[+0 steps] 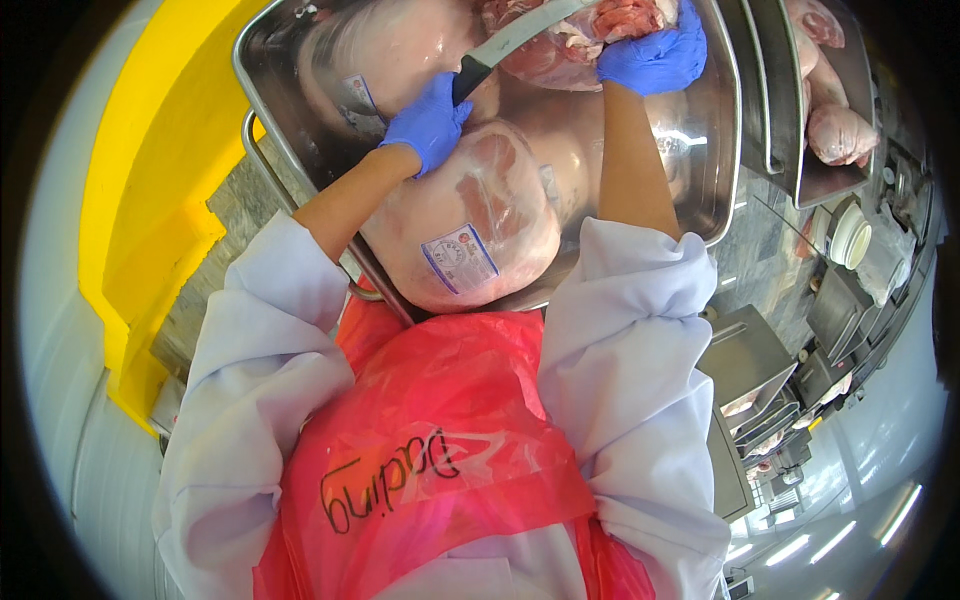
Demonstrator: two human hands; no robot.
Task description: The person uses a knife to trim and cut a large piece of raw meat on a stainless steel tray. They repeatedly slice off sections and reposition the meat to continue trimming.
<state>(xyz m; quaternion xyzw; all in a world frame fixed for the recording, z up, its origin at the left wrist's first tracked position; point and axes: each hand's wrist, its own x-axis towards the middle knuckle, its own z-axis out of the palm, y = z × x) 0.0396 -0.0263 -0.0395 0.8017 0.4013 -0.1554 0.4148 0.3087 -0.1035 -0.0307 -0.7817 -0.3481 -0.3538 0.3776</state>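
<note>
My left hand (430, 125), in a blue glove, is closed around the black handle of a knife (515, 37). Its steel blade points up and to the right, over a piece of raw meat (545, 62) at the far side of a metal tub (738, 130). Against the right end of that meat rests my right hand (660, 55), also blue-gloved, its fingers curled over the red cut part. Just below my left hand lies a large plastic-wrapped piece of meat (495, 210) with a white label. Another pale wrapped piece (400, 45) sits at the tub's far left.
A yellow structure (150, 200) curves along the left. Beyond the tub's right wall stand more metal trays (785, 100), with raw meat pieces (840, 135) in one. White containers (850, 235) and metal tables (750, 360) are farther right. A red plastic apron (430, 400) covers my front.
</note>
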